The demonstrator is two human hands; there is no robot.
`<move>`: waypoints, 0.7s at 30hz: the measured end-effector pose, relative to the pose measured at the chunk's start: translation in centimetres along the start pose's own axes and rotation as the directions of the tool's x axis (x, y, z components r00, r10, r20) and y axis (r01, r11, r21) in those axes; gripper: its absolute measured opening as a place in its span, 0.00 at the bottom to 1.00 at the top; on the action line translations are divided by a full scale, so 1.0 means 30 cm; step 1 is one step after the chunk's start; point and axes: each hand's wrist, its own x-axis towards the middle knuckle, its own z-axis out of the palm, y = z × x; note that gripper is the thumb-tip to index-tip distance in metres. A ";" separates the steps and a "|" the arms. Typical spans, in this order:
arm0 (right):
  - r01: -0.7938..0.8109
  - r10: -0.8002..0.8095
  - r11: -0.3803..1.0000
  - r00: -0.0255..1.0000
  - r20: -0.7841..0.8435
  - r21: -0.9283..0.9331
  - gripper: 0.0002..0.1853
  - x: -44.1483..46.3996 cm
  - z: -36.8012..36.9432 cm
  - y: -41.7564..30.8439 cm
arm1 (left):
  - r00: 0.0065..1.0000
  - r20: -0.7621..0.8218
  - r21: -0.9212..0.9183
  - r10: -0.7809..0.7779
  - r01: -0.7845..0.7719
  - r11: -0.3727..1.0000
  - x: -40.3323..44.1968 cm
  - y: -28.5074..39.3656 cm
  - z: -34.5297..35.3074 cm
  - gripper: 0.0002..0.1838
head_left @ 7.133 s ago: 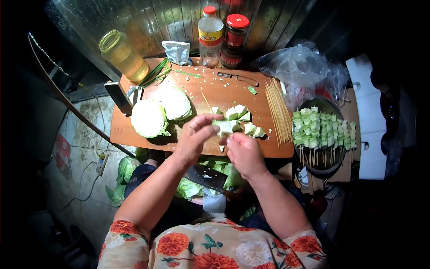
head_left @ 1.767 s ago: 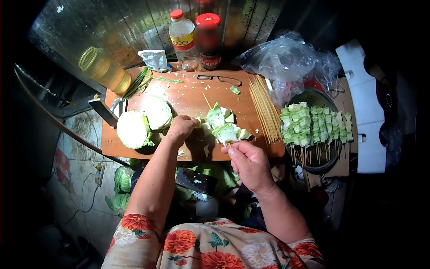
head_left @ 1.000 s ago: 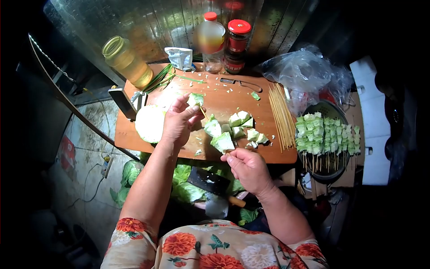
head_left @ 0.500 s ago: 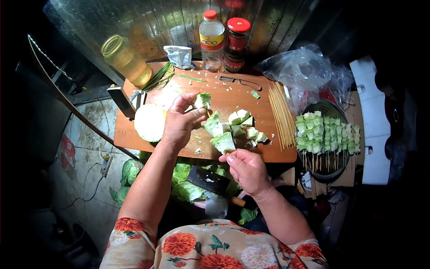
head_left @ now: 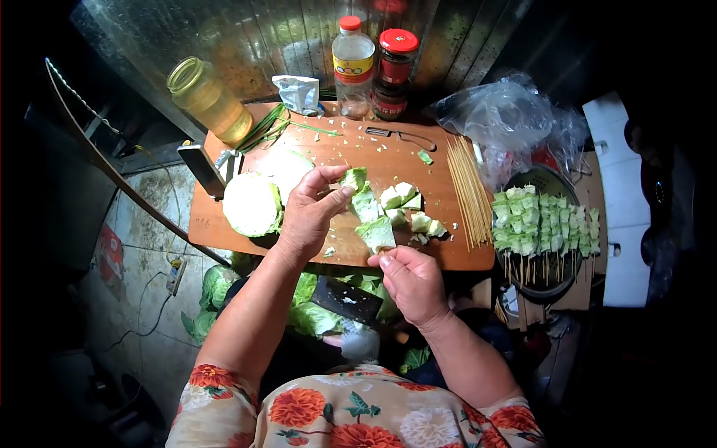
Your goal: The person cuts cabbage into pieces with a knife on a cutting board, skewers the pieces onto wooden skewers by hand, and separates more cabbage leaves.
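Observation:
My left hand (head_left: 310, 213) pinches a green cabbage piece (head_left: 354, 178) between thumb and fingers. Below it, more cut cabbage (head_left: 376, 234) forms a line running down to my right hand (head_left: 412, 287). That hand is closed just under the lowest piece, on the end of a bamboo skewer mostly hidden by leaf and fingers. Loose cabbage chunks (head_left: 403, 196) lie on the wooden board (head_left: 306, 249) just right of the line. Half a cabbage (head_left: 252, 205) rests on the board left of my left hand.
Bare bamboo skewers (head_left: 469, 193) lie along the board's right side. Loaded cabbage skewers (head_left: 545, 224) rest over a dark basin (head_left: 553, 287). A phone (head_left: 202, 170), tilted jar (head_left: 210, 102), bottle (head_left: 352, 71) and red-lidded jar (head_left: 398, 58) line the back and left. A cleaver (head_left: 346, 300) sits below.
My left hand has moved slightly right and down, bringing its cabbage piece against the others in line with my right hand. My right hand has barely moved.

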 end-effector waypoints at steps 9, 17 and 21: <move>0.007 -0.006 0.998 1.000 0.020 -0.070 0.11 0.012 -0.004 -0.008 | 0.993 -0.081 -0.208 0.082 -0.097 0.973 0.009 -0.005 -0.008 0.19; 0.081 -0.051 0.944 0.993 0.102 -0.320 0.10 0.019 0.033 0.046 | 0.947 -0.080 -0.635 -0.310 0.191 0.749 0.000 -0.007 0.049 0.31; 0.017 0.023 0.926 0.995 0.102 -0.378 0.10 0.011 0.037 0.037 | 0.952 -0.071 -0.685 -0.298 0.171 0.709 0.035 -0.064 -0.014 0.29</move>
